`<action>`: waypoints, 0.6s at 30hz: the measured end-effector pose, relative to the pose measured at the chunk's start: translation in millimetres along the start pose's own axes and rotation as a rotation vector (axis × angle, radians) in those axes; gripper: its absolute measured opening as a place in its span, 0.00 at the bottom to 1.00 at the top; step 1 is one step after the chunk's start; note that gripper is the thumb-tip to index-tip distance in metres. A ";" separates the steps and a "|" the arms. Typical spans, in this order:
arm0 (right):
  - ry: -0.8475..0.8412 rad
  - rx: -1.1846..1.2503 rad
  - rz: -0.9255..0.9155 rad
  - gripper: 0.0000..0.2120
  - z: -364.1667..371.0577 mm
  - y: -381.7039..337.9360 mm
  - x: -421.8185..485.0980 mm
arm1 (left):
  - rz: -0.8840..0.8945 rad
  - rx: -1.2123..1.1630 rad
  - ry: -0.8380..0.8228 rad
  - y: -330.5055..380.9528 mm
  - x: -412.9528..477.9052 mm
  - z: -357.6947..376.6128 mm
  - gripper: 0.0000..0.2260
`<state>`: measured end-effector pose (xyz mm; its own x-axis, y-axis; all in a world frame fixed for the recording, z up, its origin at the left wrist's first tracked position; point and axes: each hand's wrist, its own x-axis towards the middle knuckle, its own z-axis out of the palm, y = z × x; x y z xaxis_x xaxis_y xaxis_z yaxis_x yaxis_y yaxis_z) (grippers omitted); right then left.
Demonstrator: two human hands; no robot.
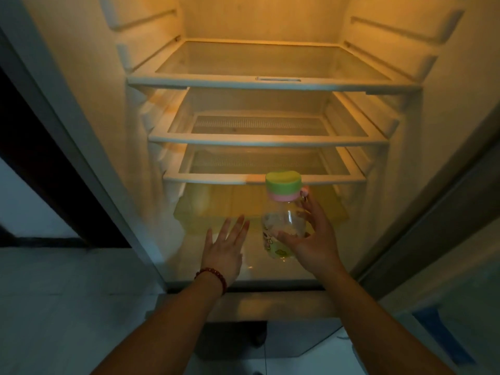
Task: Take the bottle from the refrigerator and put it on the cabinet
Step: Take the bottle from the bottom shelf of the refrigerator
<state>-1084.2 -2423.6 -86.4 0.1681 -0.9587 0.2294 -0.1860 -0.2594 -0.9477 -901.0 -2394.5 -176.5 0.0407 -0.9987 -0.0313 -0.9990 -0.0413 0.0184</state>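
A clear plastic bottle (281, 220) with a green and pink cap stands upright on the bottom glass shelf (257, 266) of the open refrigerator. My right hand (313, 239) wraps around the bottle's right side, thumb across its front and fingers behind it near the neck. My left hand (226, 247), with a red bead bracelet at the wrist, hovers flat with fingers spread just left of the bottle, apart from it. The cabinet is not in view.
Three glass shelves (270, 82) sit above, all bare. A yellowish drawer (216, 209) lies behind the bottle. The fridge door (446, 212) stands open on the right. A pale tiled floor (67, 293) spreads to the left.
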 end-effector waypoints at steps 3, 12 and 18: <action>-0.001 0.004 0.019 0.44 -3.3 1.9 -0.8 | 0.001 -0.018 -0.010 0.9 0.4 1.5 0.35; 0.014 0.003 -0.008 0.44 -8.2 6.0 3.0 | -0.018 -0.028 0.010 -2.7 10.8 9.4 0.40; -0.011 -0.015 -0.007 0.44 -8.6 9.5 4.7 | 0.001 -0.026 0.017 -3.9 10.4 8.9 0.41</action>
<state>-1093.5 -2431.6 -92.5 0.1805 -0.9554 0.2337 -0.1996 -0.2682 -0.9425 -896.8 -2404.5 -185.8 0.0403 -0.9991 -0.0144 -0.9982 -0.0409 0.0445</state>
